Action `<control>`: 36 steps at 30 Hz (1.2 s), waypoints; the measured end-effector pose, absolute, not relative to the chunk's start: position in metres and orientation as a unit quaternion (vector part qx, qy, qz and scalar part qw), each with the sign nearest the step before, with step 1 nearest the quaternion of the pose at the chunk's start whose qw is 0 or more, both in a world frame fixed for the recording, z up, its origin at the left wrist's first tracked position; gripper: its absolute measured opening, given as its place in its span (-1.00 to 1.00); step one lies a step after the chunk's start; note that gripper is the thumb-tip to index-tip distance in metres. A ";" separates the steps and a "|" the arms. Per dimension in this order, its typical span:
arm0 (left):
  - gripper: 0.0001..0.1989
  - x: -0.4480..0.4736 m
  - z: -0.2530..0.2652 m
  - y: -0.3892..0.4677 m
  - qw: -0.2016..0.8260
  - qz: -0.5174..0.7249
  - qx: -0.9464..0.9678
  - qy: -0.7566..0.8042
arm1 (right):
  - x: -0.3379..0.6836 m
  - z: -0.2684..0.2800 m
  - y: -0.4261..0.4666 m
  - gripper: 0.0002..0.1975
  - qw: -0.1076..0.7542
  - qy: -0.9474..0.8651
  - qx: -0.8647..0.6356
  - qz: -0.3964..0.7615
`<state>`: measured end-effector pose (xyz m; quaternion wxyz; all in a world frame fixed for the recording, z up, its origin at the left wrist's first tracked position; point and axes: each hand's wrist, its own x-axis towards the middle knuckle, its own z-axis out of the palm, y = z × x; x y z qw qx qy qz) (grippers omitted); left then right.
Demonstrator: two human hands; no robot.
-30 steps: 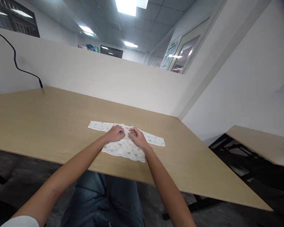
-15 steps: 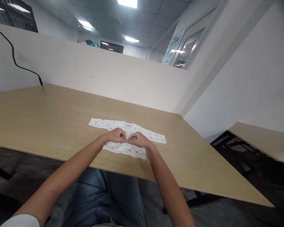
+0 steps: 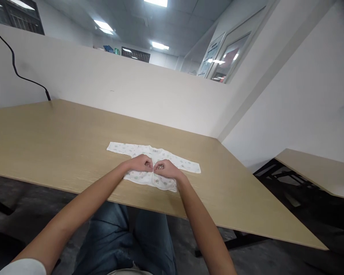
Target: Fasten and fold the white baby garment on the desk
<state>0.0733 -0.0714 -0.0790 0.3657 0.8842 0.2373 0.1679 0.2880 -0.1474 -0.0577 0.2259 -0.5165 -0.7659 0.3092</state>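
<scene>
A white partition (image 3: 132, 88) stands along the far edge of the wood-topped desk (image 3: 83, 126), and a second table (image 3: 318, 172) stands apart, beyond the desk's right edge. Below the near edge are the person's legs in blue jeans (image 3: 114, 236), and two bare forearms (image 3: 88, 193) reach in over that edge. The small printed white top (image 3: 165, 156) lies flat on the desk, closer to the near edge than to the far one, its collar towards the far edge and its hem towards the near edge. One sleeve (image 3: 120, 148) stretches towards the left edge, the other (image 3: 189, 165) towards the right edge. Near the far left corner rises a thin black stalk (image 3: 14, 65). The left hand (image 3: 141, 163) and right hand (image 3: 164, 168) rest over the middle of the top, thumbs and fingers drawn together, pinching the cloth at the centre front; exactly what is between the fingertips is hidden. The two pinches all but meet, and the front line (image 3: 153, 178) runs from them down to the hem. Chest and collar lie beyond the hands, the lower front on the near side. Inside the collar shows a small dark mark (image 3: 155, 151).
</scene>
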 end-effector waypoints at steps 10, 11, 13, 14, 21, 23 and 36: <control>-0.83 0.074 -0.073 -0.077 0.383 0.193 0.882 0.194 | 0.290 -0.062 -0.143 -0.79 0.232 -0.760 -0.500 0.345; -0.83 0.074 -0.072 -0.078 0.382 0.191 0.884 0.189 | 0.290 -0.062 -0.143 -0.79 0.232 -0.761 -0.497 0.345; -0.82 0.074 -0.070 -0.078 0.379 0.187 0.887 0.185 | 0.290 -0.062 -0.142 -0.78 0.229 -0.760 -0.498 0.350; -0.81 0.074 -0.070 -0.078 0.376 0.186 0.888 0.185 | 0.290 -0.062 -0.142 -0.77 0.226 -0.756 -0.500 0.357; -0.79 0.073 -0.071 -0.075 0.363 0.182 0.897 0.173 | 0.289 -0.056 -0.146 -0.70 0.210 -0.727 -0.504 0.417; -0.79 0.072 -0.071 -0.074 0.362 0.180 0.899 0.169 | 0.289 -0.055 -0.147 -0.70 0.209 -0.729 -0.502 0.416; -0.87 0.070 -0.074 -0.067 0.335 0.171 0.914 0.151 | 0.289 -0.057 -0.145 -0.70 0.213 -0.725 -0.500 0.423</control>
